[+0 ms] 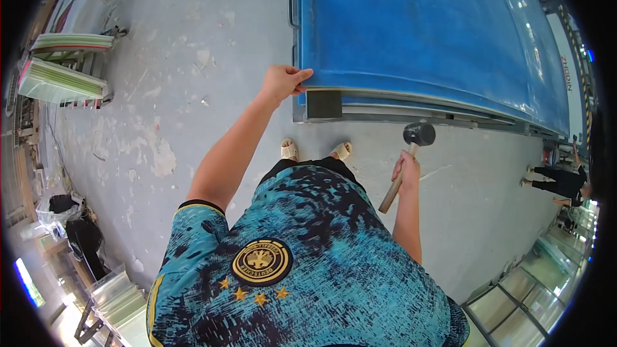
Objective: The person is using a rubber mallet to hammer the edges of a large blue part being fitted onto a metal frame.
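Fingers (pixel 303 77) of the left hand (pixel 281 82) pinch the near left corner of the blue cover, thumb on top; those of the right hand (pixel 409 172) wrap tightly around a mallet's handle. Grey floor (pixel 212 45), hard and scuffed with pale flaking patches, spreads all around. On it stands a long rectangular bench (pixel 385 117) with a grey frame, topped by the smooth, shiny blue cover (pixel 398 26). At the far left, a metal rack (pixel 95 61) carries two stacks of thin flat panels (pixel 64 83) with green and whitish edges. Above the floor, just beyond the bench's near edge, is the mallet (pixel 419 133): black cylindrical head, straight wooden handle (pixel 389 196). Its long axis slants, head up and rightward, butt toward the person. A dark, square-faced block (pixel 324 104) sits under the cover's corner, near the left hand.
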Available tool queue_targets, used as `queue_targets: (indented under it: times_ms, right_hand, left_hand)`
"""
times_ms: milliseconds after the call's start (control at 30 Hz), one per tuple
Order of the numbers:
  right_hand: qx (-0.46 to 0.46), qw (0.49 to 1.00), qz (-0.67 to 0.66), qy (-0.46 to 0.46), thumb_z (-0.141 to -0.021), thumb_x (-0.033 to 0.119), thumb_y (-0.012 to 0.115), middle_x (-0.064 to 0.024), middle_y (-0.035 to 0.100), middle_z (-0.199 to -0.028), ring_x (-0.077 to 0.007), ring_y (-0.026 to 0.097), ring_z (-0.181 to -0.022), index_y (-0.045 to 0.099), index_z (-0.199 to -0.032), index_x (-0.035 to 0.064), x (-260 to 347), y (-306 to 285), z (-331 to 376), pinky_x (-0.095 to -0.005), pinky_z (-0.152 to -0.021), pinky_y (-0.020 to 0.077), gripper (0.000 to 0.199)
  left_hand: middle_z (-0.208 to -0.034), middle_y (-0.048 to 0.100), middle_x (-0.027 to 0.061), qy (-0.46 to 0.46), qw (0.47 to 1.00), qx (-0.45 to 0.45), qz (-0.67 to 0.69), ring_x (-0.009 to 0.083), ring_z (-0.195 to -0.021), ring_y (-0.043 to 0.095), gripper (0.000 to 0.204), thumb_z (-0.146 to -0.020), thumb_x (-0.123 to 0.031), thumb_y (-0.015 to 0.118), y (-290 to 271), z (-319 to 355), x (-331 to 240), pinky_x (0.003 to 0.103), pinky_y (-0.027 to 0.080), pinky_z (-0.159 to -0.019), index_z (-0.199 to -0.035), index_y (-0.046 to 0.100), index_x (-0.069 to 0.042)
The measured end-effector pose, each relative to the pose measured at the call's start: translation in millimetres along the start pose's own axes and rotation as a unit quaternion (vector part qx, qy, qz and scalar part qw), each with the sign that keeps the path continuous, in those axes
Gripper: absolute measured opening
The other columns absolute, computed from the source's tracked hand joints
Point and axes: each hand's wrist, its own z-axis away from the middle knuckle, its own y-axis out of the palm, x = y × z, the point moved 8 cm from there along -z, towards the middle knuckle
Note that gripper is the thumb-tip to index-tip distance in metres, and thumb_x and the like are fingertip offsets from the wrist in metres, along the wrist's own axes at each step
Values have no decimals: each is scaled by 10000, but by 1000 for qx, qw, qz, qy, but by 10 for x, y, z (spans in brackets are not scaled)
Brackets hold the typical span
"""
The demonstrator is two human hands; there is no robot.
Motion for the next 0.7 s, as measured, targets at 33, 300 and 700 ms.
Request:
queue_targets:
  times_ms: [33, 300, 700]
  right_hand:
    - [12, 1000, 16, 1, -1076, 357, 684, -26, 530, -613, -184, 520, -420, 564, -888, 120, 173, 228, 174, -346, -401, 435, 325]
    - [126, 986, 50, -98, -1082, 361, 742, -36, 624, -694, -163, 613, -529, 649, -1005, 57, 948, 1018, 554, -327, -485, 502, 327]
    - [-57, 916, -381, -110, -1000, 213, 853, -107, 705, -1138, -259, 748, -908, 646, -1233, 31, 2895, 2497, 543, -423, -699, 644, 361]
  left_hand:
    - [-882, 793, 93, 6, 1000, -12, 0, 154, -710, 749, 455, -991, -383, 906, -168, 208, -203, 290, 626, -676, -1069, 833, 59]
    - [-992, 815, 97, -31, 997, 30, 57, 153, -831, 764, 450, -1035, -396, 854, 90, 509, -544, 291, 651, -777, -1172, 815, 31]
    - [-1029, 794, 80, 85, 979, 150, 107, 147, -895, 774, 377, -1113, -327, 759, 49, 969, -2086, 293, 665, -857, -1185, 765, 44]
